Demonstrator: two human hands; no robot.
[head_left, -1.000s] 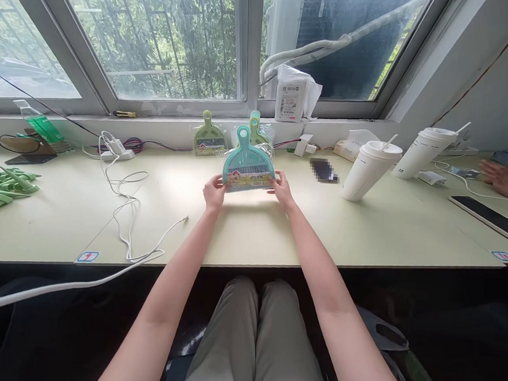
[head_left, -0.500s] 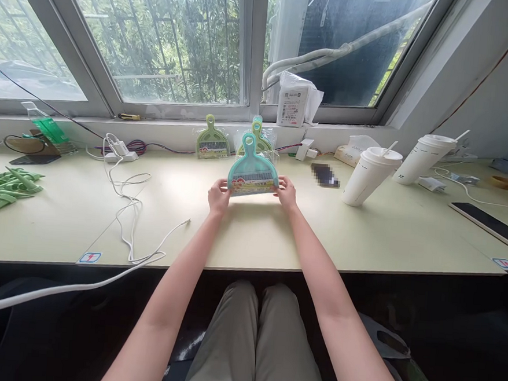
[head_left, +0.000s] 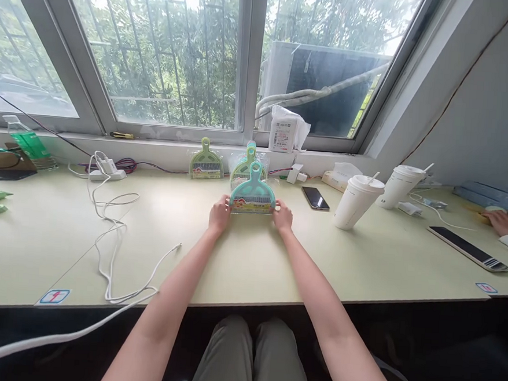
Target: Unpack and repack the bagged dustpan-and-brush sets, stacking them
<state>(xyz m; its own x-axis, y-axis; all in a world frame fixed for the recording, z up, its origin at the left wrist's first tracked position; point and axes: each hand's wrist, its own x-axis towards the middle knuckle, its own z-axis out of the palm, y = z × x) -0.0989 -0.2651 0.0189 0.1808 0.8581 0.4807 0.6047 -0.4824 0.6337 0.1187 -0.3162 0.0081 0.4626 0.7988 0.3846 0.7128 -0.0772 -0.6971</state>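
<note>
A teal dustpan-and-brush set (head_left: 252,195) in clear wrapping stands upright near the back of the table, its handle pointing up. My left hand (head_left: 220,214) grips its left lower edge, fingers closed on it. On the opposite edge, my right hand (head_left: 282,216) holds it the same way. Right behind it, partly hidden, are more wrapped sets with green and teal handles (head_left: 250,151). A single green set (head_left: 206,163) leans against the sill to the left.
White cables (head_left: 115,221) run over the table's left half. Two white cups (head_left: 357,203) and a phone (head_left: 315,198) stand or lie to the right. Another person's hand (head_left: 502,222) is at the far right, beyond a second phone (head_left: 467,249).
The view has tilted up, so the table sits lower in the picture. Both hands still hold the teal set, which now appears closer to the sets behind it and lower, near the tabletop.
</note>
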